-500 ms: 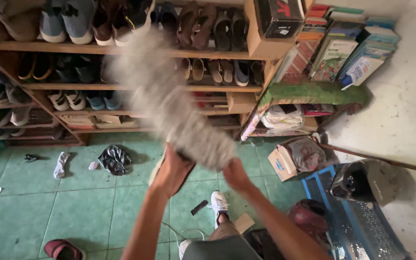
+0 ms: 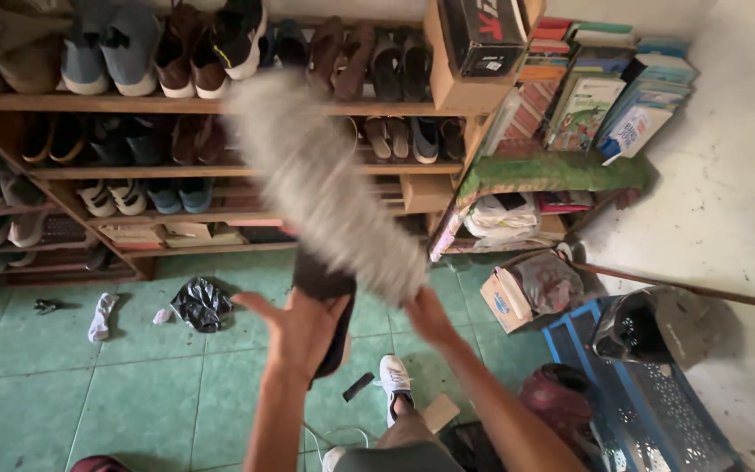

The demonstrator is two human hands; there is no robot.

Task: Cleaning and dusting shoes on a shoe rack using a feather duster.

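Head view, left hand point(image 2: 303, 328) grip clamped under dark shoe point(image 2: 325, 288), right hand point(image 2: 430, 316) grip clamped on grey duster point(image 2: 325, 188) above it.

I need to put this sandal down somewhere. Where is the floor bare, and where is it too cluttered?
Bare green tile lies left of the left hand, below the sock and black bag. Another strip runs along the shoe rack base. Crowded: right of the right hand, with the cardboard box, blue crate and helmet; underfoot, white shoe and cable.
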